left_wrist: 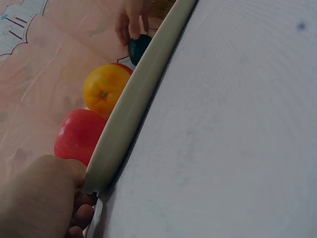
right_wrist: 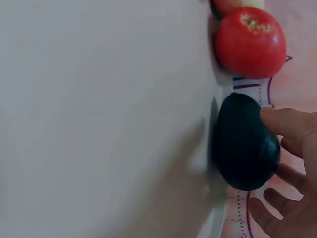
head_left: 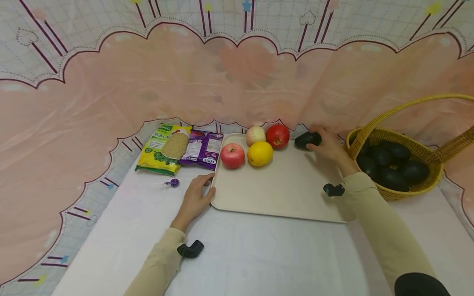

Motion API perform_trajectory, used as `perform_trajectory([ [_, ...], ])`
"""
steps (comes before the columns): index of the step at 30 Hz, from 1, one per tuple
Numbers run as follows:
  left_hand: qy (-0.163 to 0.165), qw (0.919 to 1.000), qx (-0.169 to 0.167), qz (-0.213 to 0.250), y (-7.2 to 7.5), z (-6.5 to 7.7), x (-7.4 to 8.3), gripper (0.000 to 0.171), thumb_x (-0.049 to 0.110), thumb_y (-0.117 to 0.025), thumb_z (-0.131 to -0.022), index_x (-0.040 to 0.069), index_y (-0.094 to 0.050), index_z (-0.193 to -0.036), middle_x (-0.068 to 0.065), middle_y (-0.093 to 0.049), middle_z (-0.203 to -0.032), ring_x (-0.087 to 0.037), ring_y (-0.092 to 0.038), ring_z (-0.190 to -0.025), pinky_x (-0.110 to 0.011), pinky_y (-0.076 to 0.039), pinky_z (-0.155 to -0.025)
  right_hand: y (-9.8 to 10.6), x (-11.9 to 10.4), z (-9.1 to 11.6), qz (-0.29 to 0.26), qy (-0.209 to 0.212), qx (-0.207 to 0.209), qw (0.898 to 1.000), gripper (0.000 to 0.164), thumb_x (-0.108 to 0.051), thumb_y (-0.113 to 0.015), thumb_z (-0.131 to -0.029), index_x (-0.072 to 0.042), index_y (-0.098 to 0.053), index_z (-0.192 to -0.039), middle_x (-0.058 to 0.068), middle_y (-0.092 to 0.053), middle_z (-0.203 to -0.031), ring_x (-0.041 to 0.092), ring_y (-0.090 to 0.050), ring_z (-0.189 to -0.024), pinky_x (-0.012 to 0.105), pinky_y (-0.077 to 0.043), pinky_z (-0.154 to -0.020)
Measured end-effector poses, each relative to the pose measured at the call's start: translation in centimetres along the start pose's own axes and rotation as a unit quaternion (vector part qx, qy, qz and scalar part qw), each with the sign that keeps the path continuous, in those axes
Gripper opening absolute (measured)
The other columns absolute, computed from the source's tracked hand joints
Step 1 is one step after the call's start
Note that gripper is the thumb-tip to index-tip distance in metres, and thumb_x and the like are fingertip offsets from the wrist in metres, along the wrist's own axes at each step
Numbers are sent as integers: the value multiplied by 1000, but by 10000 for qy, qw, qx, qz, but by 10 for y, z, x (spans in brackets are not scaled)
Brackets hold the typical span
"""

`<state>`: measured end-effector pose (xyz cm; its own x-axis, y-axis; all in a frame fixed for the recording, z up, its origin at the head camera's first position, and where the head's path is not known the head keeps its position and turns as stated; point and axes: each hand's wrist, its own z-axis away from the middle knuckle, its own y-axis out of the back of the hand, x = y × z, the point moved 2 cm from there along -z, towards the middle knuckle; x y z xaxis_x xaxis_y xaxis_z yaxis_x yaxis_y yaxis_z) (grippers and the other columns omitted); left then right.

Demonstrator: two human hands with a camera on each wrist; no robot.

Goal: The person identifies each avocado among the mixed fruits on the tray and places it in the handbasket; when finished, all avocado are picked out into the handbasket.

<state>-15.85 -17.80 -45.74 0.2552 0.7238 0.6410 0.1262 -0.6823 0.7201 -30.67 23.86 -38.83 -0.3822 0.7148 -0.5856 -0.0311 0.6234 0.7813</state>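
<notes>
My right hand (head_left: 327, 144) pinches a dark avocado (head_left: 307, 140) at the far edge of a beige tray (head_left: 277, 189). In the right wrist view, thumb and fingers meet one side of the avocado (right_wrist: 245, 144), and a red round fruit (right_wrist: 251, 43) lies beside it. My left hand (head_left: 194, 199) grips the tray's left edge; in the left wrist view its thumb is at the rim (left_wrist: 124, 119) and its other fingers are curled below. On the tray are a pink-red apple (head_left: 232, 156), a yellow fruit (head_left: 260, 153), a pale round fruit (head_left: 255, 135) and the red fruit (head_left: 277, 136).
A yellow wicker basket (head_left: 437, 176) with a tall handle holds several more avocados (head_left: 392, 179) at the right. Left of the tray lie a yellow food packet (head_left: 164, 150), a purple packet (head_left: 203, 149) and a purple-wrapped lollipop (head_left: 174, 183). A patterned curtain (head_left: 185, 86) stands behind.
</notes>
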Motion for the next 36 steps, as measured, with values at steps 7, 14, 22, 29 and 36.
perform_trajectory([
  [7, -52, 10000, 57, -40, -2, -1, 0, 45, 11, -62, -86, 9, -55, -130, -10, -62, -113, -23, -54, -99, -40, -44, -88, -5, 9, -2, -137, -159, -168, 9996, 58, -8, -70, -82, 7, -41, -130, 25, -26, -149, 45, -25, -137, 58, -18, -112],
  [14, -65, 9999, 80, -74, -2, -2, 1, 45, 12, -62, -87, 10, -55, -131, -10, -61, -114, -23, -54, -99, -40, -44, -87, -3, 16, -3, 121, -451, -184, 9987, 64, -14, -68, -84, 0, -37, -138, 25, -24, -149, 46, -25, -135, 60, -17, -111],
  [22, -16, 9999, 47, -109, 0, -4, 2, 44, 11, -62, -87, 9, -55, -130, -11, -61, -114, -24, -54, -100, -41, -44, -89, -8, 22, -5, 70, -795, -9, 9968, 66, -19, -70, -85, -8, -35, -140, 26, -25, -145, 46, -28, -132, 60, -17, -111],
  [29, 119, 9999, -50, -75, -1, -3, 0, 45, 13, -60, -88, 11, -54, -132, -9, -60, -117, -23, -53, -101, -41, -44, -89, -13, 20, -7, -243, -592, 53, 9979, 70, -18, -71, -83, -2, -33, -139, 20, -32, -147, 38, -29, -136, 54, -19, -113],
  [36, 174, 9998, -92, -99, -2, -1, -3, 44, 15, -60, -88, 11, -54, -132, -9, -60, -116, -22, -53, -102, -40, -44, -89, -15, 17, -2, -179, -840, 30, 9963, 76, -29, -72, -83, -10, -30, -144, 17, -31, -148, 37, -30, -135, 55, -22, -112],
])
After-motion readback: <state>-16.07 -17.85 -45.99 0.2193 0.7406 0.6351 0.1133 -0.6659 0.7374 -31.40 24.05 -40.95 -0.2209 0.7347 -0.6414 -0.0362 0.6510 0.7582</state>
